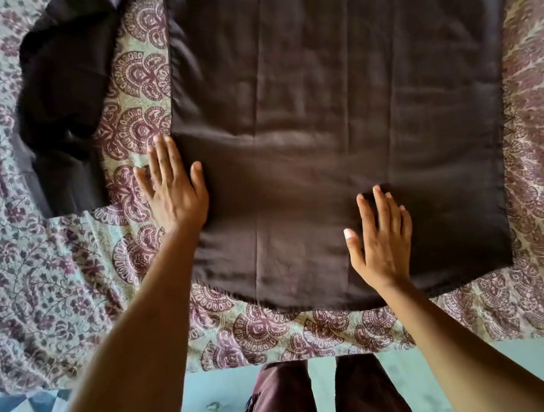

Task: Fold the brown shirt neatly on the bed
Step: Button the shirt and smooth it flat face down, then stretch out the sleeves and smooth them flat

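Nearest the viewer, below the hem of the shirt: the person's maroon trousers (315, 397) above a pale teal floor (200, 402), at the near edge of the bed. The patterned bedspread (56, 293) surrounds the shirt on all visible sides.

The brown shirt (337, 100) lies spread flat on the bed, hem toward the viewer, with faint vertical creases running down the panel. Its collar end is out of frame.

The right hand (384, 245) rests palm-down on the shirt's lower part, just inside the hem, fingers straight and slightly apart. The left hand (172, 188) lies flat at the shirt's left side edge, farther from the hem, fingers extended, partly on cloth and partly on bedspread. Neither hand pinches fabric.

Beyond the left hand, the shirt's left sleeve (60, 126) lies out from the body, bunched and apart from the side edge. The right sleeve is not visible.

Step judged in hand: smoothing the laid-out shirt before the first fold. The next move probably calls for gripping the left side edge and sleeve and bringing them across the body, keeping the fold line parallel to the creases.
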`<state>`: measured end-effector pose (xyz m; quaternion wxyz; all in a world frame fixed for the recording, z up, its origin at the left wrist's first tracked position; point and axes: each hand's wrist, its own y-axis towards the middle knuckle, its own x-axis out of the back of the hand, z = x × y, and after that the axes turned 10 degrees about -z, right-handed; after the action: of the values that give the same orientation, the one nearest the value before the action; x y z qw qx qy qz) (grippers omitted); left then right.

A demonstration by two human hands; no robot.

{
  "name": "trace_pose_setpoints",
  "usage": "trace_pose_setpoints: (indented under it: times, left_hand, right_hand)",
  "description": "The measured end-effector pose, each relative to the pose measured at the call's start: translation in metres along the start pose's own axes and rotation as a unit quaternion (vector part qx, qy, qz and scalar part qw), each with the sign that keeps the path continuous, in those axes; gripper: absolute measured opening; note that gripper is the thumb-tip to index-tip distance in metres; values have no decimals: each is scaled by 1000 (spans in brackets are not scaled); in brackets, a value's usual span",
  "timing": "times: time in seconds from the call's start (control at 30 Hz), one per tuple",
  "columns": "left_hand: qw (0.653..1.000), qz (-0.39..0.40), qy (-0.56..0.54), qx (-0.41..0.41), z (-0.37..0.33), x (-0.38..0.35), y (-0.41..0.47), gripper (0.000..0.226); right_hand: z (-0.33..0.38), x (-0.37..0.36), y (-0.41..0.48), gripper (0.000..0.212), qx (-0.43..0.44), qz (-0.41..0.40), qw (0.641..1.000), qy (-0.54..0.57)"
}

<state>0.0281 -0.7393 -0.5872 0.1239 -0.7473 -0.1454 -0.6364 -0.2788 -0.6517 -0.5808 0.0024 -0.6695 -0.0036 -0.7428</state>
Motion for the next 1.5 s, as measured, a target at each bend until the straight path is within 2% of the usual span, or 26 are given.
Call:
trace_pose_setpoints:
  times: [0.07,0.2,0.27,0.33,0.43,0.53,0.67,0.77,0.83,0.9,1.0,1.13,1.27,1.37,1.5]
  left_hand:
    - [999,-14,-17,-34,-33,-3,3,63]
    - [970,45,-45,-234,-107,-12,13,63]
    - [961,66,-29,-266,-112,-18,31,64]
    - [972,52,-18,-228,-91,-20,54,63]
    - [991,24,5,-129,-38,-13,81,61]
    - [991,30,20,-132,-17,-7,88,61]
    - [994,32,13,-100,-29,-1,81,61]
    - [995,13,-37,-94,-47,16,61,61]
    - [992,20,-87,-93,-63,31,45,60]
    - [986,29,-135,-89,-84,51,29,55]
    - [980,44,-174,-90,-122,81,9,50]
    - [970,49,-210,-117,-186,121,-12,45]
    - [960,69,-218,-163,-261,143,-22,37]
    - [950,101,-217,-200,-332,148,-28,40]
    - [951,104,-198,-212,-416,151,-36,38]
  right_hand:
    - [7,3,18,57,-15,-28,999,12]
    - [23,-2,76,62,-5,-39,999,30]
    - [22,-10,95,66,-11,-22,999,27]
    - [18,-16,101,69,-22,-11,1000,13]
    - [17,-20,100,70,-19,-12,1000,4]
    - [18,-20,100,70,-22,-8,1000,6]
    - [18,-18,100,71,-27,8,999,23]
    - [16,-6,105,75,-28,31,994,99]
    - [13,12,111,71,-75,36,970,226]
    - [6,40,113,62,-133,1,933,334]
    - [-12,83,111,54,-155,-76,918,357]
    - [-52,133,107,56,-193,-139,888,393]
    - [-112,170,102,52,-222,-160,883,380]
    - [-175,191,107,50,-230,-173,880,378]
    - [-250,201,117,43,-211,-161,898,352]
